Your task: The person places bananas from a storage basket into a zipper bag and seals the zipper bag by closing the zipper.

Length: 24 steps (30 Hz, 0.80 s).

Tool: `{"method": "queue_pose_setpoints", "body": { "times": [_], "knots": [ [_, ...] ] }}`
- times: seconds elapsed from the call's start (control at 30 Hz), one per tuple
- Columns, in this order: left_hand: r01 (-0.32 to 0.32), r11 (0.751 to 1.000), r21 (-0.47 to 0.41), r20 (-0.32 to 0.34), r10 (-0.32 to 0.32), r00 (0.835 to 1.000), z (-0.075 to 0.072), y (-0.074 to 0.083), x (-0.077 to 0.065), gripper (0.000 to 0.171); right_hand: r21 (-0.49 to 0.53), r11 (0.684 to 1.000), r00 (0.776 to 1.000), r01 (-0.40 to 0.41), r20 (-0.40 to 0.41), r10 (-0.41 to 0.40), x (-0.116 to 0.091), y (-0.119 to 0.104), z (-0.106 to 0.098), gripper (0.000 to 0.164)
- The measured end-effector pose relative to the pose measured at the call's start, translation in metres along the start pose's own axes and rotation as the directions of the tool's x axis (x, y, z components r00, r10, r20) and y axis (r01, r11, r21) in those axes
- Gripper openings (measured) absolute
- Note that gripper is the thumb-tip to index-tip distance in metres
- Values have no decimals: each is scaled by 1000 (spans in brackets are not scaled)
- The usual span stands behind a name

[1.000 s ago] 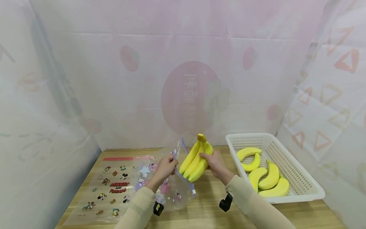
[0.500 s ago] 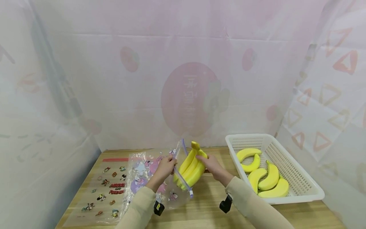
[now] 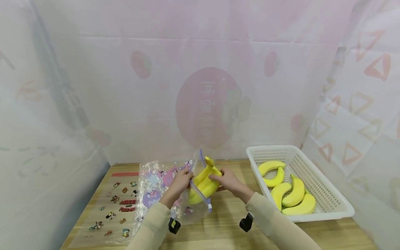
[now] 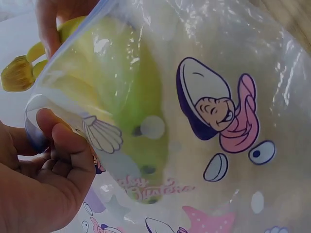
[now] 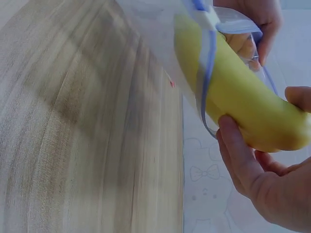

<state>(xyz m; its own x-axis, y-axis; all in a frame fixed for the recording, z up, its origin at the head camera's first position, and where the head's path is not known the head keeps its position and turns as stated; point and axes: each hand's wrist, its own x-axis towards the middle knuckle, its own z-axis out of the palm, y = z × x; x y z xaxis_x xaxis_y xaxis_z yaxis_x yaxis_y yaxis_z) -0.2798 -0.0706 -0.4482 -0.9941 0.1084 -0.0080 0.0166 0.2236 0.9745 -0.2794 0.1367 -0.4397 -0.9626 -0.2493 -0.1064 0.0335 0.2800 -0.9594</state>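
A bunch of yellow bananas (image 3: 204,184) is partly inside a clear zip bag (image 4: 204,160) printed with cartoon oysters, lower ends in, brown-tipped stem (image 4: 17,73) sticking out. My left hand (image 3: 181,182) pinches the bag's purple-edged mouth between thumb and curled fingers, as the left wrist view shows. On the other side my right hand (image 3: 229,180) grips the bunch near its stem end, thumb on top and fingers (image 5: 238,155) underneath. In the right wrist view the bag's zip edge (image 5: 209,73) with its white slider crosses over the bananas.
A second clear bag (image 3: 109,208) with a red zip strip and cartoon mice lies flat at the left, partly under the first. At the right stands a white perforated basket (image 3: 328,189) with several single bananas (image 3: 295,191). A printed curtain rises behind the wooden table (image 3: 231,229).
My right hand has moved the banana bunch left and down, from the bag's mouth to partly inside it. The left hand has kept its hold on the bag edge.
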Motion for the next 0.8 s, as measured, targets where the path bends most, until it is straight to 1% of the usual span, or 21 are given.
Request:
{"method": "queue_pose_setpoints", "body": {
  "times": [0.1,0.2,0.33,0.47,0.57,0.7,0.8],
  "knots": [
    [7,999,-34,32,-6,999,0,3,0,26,-96,995,1000,16,-13,-17,-2,-2,1,50],
    [18,998,-60,47,-15,999,0,5,1,26,-197,980,999,35,-24,-41,-5,-4,1,47],
    [24,995,-96,52,-19,998,-1,6,1,27,-271,961,998,57,5,-58,-5,-4,1,43],
    [23,993,-112,64,-16,998,-1,8,0,28,-316,946,997,67,56,-53,-4,-1,1,39],
    [27,992,-125,71,-18,997,-1,9,1,27,-330,941,994,80,98,-50,-4,1,1,34],
    [28,990,-138,80,-17,997,-2,12,0,27,-312,946,988,90,145,-47,-5,2,-1,32],
    [19,989,-147,88,-6,996,-2,15,-1,26,-283,955,987,88,153,-46,-4,2,-1,36]
  ]
}}
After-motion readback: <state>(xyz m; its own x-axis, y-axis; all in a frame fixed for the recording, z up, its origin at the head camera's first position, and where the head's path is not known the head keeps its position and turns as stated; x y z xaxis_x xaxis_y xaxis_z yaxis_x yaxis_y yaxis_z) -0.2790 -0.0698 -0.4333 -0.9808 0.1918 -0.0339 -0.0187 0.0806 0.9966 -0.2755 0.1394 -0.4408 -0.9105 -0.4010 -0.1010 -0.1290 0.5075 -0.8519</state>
